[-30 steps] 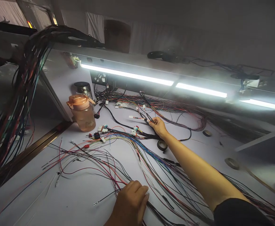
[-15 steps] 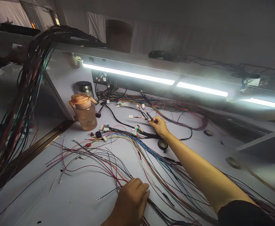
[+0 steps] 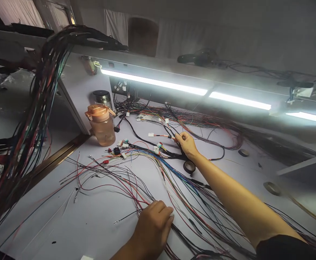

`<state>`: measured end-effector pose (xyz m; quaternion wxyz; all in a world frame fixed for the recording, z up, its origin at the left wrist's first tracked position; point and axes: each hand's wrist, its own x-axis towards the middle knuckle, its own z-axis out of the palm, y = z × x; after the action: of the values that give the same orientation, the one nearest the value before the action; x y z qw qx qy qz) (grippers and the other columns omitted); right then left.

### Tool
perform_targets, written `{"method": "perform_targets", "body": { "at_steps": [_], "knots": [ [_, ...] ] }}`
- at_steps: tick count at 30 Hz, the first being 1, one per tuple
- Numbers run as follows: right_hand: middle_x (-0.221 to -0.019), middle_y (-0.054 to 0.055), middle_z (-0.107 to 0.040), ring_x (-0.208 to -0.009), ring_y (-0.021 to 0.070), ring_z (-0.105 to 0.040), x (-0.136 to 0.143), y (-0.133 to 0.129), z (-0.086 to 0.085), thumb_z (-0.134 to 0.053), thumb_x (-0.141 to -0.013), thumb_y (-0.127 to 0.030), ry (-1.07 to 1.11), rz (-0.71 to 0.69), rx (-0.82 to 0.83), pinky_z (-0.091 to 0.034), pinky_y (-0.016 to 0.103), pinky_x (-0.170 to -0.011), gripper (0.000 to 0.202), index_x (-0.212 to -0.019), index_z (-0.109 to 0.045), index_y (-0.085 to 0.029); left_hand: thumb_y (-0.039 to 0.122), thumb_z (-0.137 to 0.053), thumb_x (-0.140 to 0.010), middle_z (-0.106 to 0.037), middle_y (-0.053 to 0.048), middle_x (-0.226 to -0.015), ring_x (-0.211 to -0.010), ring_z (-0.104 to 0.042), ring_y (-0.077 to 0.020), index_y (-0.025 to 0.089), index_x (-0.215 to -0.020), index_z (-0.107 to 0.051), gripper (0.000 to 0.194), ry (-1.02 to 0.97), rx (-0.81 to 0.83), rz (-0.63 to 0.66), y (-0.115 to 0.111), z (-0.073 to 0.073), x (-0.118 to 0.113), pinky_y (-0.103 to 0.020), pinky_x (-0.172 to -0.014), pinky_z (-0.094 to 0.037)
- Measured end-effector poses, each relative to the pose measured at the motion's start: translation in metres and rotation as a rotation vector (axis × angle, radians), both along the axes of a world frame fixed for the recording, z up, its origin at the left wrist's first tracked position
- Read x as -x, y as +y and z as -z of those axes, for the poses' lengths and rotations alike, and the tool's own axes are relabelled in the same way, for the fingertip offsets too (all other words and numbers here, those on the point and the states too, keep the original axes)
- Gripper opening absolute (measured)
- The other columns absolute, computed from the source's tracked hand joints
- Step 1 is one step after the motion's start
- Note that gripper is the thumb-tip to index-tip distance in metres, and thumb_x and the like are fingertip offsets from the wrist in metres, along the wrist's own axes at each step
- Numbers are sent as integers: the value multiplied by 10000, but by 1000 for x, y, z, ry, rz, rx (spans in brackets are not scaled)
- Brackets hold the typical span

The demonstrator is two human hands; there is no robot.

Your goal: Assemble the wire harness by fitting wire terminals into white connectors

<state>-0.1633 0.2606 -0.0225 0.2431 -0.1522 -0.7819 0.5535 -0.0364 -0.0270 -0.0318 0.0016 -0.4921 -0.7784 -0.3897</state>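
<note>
Near the front of the table, my left hand (image 3: 154, 224) is closed over a bundle of dark and red wires (image 3: 132, 193); their loose ends with metal terminals fan out to the left. Farther back, my right hand (image 3: 187, 145) pinches black-wrapped branches of a wire harness (image 3: 178, 156). White connectors (image 3: 151, 135) stick out to the left of its fingers. Just below my right wrist lies a roll of black tape (image 3: 189, 167). Between the hands, blue and multicoloured wires (image 3: 171, 171) run down to the right from several small connectors.
An orange-lidded bottle (image 3: 101, 126) stands at the left, before a dark-lidded jar (image 3: 101, 96). A thick wire bundle (image 3: 45, 83) hangs over the shelf's left end. Lit tubes (image 3: 158, 82) run under the shelf. More tape rolls (image 3: 272, 188) lie at the right.
The view has shifted slightly, so the scene sits a little farther right. Both hands keep their hold on the wires, with hardly any movement over the table.
</note>
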Motion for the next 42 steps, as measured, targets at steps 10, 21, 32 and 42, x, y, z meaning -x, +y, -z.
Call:
{"method": "perform_targets", "body": {
  "at_steps": [10, 21, 32, 42],
  "knots": [
    [-588, -43, -496, -548, 122, -525, 7, -1, 2, -540, -755, -654, 9, 30, 36, -431, 258, -563, 465, -841, -499, -199, 124, -449, -899, -576, -57, -773, -699, -551, -189, 179, -938, -611, 175, -31, 26, 1, 0, -1, 0, -286, -607, -465],
    [-983, 58, -683, -935, 202, -613, 4, -3, 19, -490, -858, -350, -134, 14, -253, -460, 339, -867, 275, -1018, -649, -194, 131, -446, -913, -580, -60, -782, -726, -555, -191, 172, -926, -607, 166, -64, 30, 22, -1, 1, 0, -288, -644, -468],
    [-1362, 74, -554, -1246, 258, -464, -25, -41, -16, -535, -866, -187, -378, 89, -620, -284, 462, -1055, 408, -1273, -552, -220, 223, -473, -952, -618, -41, -873, -810, -606, -164, 194, -1073, -606, 181, 42, -35, 85, -4, 14, 14, -261, -723, -493],
    [-1343, -27, -573, -1203, 171, -493, -136, -113, -41, -521, -937, -380, -244, -159, -992, -294, 398, -991, 313, -1231, -545, -276, 483, -487, -913, -678, -13, -934, -803, -653, -182, 244, -1044, -650, 318, 83, 26, 131, 3, 14, 30, -244, -706, -517]
  ]
}}
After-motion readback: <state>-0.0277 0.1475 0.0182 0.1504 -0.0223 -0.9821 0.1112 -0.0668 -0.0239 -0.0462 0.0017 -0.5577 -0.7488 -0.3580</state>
